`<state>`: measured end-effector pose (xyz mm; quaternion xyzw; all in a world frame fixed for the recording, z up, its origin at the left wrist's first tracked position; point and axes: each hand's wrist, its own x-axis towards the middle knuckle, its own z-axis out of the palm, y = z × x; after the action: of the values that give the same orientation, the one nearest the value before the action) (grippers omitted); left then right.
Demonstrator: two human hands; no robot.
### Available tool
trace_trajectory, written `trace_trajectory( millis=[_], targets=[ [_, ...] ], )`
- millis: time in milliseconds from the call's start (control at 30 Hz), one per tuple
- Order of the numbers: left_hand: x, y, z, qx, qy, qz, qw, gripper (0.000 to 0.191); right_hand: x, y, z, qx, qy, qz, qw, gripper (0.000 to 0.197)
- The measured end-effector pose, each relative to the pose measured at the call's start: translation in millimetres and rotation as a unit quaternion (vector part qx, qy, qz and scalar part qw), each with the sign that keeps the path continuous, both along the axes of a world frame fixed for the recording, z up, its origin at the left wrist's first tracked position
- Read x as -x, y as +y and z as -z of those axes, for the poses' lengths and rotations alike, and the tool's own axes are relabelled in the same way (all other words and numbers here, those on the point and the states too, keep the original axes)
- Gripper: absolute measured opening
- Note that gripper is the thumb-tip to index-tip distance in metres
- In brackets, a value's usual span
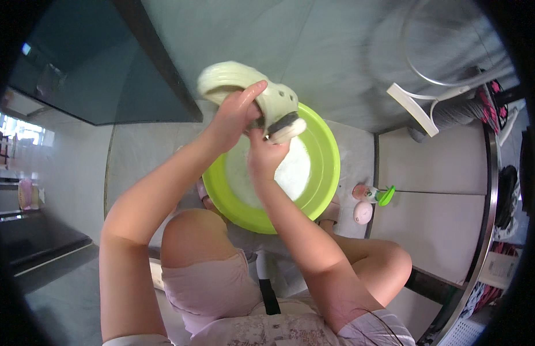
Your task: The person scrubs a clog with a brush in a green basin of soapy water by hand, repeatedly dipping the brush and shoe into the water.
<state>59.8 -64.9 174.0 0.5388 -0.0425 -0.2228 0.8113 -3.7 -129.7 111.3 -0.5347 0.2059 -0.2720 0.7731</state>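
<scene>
A pale cream foam clog [274,97] is raised over a lime-green plastic basin [325,160] on the floor. My left hand [237,114] grips the clog near its opening, the thumb lying on the outside and the fingers partly hidden inside. My right hand [267,153] is at the lower side of the clog, by a dark patch and the rounded cream end; its fingertips are partly hidden, so what it grips there is unclear. White suds [295,171] and cloudy water lie in the basin below both hands.
Right of the basin, a spray bottle with a green head [385,196] and a pink-white round container [363,213] stand on the floor. A white squeegee-like tool [412,108] is at the upper right. A dark glass panel [99,65] rises at the upper left. My knees flank the basin.
</scene>
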Motion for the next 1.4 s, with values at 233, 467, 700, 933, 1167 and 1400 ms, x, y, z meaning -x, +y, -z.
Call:
trace_trajectory(
  millis=[233, 467, 700, 933, 1167, 1400],
  targets=[
    [-23.5, 16.3, 37.0, 0.177, 0.203, 0.062, 0.961, 0.050, 6.7, -21.8, 28.9, 0.125, 0.031, -0.167, 0.977, 0.022],
    [-23.2, 27.8, 87.5, 0.187, 0.058, 0.116, 0.974, 0.111, 27.4, -63.2, 119.9, 0.157, 0.209, -0.136, 0.956, 0.021],
    [-7.1, 51.0, 105.9, 0.059, 0.040, 0.149, 0.986, 0.064, 51.5, -134.9, 239.1, 0.415, 0.515, -0.007, 0.750, 0.039],
    [8.8, 56.4, 119.8, -0.060, 0.015, 0.128, 0.990, 0.043, 83.6, -68.2, 251.6, 0.516, 0.344, -0.295, 0.727, 0.037],
    [20.0, 58.2, 148.8, -0.083, -0.013, 0.080, 0.993, 0.039, 32.2, -76.9, 82.6, 0.375, 0.152, -0.274, 0.873, 0.043],
    [45.4, 49.9, 145.9, -0.089, -0.041, 0.104, 0.990, 0.033, -14.0, -11.1, 11.6, 0.589, 0.165, -0.361, 0.704, 0.049]
  ],
)
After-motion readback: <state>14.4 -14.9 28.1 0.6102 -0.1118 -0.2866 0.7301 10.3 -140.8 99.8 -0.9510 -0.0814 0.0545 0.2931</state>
